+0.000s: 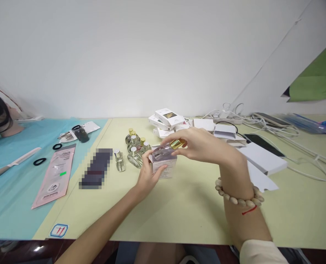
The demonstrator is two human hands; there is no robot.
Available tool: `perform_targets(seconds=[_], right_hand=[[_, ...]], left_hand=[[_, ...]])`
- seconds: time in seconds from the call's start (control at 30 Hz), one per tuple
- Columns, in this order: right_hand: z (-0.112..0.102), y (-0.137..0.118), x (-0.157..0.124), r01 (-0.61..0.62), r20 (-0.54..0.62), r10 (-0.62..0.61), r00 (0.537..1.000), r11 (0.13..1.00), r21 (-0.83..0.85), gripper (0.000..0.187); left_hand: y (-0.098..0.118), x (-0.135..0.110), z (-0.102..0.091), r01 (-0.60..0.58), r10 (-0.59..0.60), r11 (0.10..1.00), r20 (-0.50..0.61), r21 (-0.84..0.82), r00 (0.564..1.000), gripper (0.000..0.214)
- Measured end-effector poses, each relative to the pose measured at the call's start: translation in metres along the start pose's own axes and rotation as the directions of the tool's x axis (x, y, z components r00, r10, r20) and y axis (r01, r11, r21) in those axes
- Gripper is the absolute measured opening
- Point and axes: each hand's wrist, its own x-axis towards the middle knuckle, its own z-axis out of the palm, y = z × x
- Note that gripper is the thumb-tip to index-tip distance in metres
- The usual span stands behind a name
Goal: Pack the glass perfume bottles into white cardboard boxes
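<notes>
Gold-capped bottle [165, 150] pinched in right fingers [176, 135], wrist [230, 159] arched, left fingers [160, 173] curled round box [170, 168]

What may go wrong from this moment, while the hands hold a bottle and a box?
The right hand holds the tilted bottle by its gold cap, so the bottle might slip if the cap loosens. The left hand, holding the box, is near the small bottles; a careless move could knock one over. The loosely piled white boxes might slide if bumped.
</notes>
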Motion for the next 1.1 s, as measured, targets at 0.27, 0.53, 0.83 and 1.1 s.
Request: perform_targets(seconds=[0.27, 0.53, 0.83, 1.1], right_hand=[[0.009, 0.002, 0.007, -0.068, 0.049, 0.07, 0.996, 0.997, -0.049, 0.027], [0.012, 0.003, 0.009, -0.023, 0.082, 0.022, 0.996, 0.999, 0.022, 0.022], [0.027, 0.008, 0.017, -0.035, 0.171, 0.028, 0.985, 0.999, 0.035, 0.015], [0.027, 0.006, 0.015, -0.073, 0.197, 0.058, 0.979, 0.995, 0.07, 0.014]], left_hand=[[0.006, 0.005, -0.002, 0.008, -0.007, 0.998, 0.015, -0.058, 1.0, 0.051], [0.013, 0.007, -0.011, -0.02, 0.02, 1.0, 0.016, 0.019, 1.0, 0.031], [0.014, 0.008, -0.013, -0.084, 0.078, 0.992, 0.068, 0.09, 0.995, 0.026], [0.018, 0.014, -0.02, -0.154, 0.116, 0.968, 0.187, 0.198, 0.975, 0.029]])
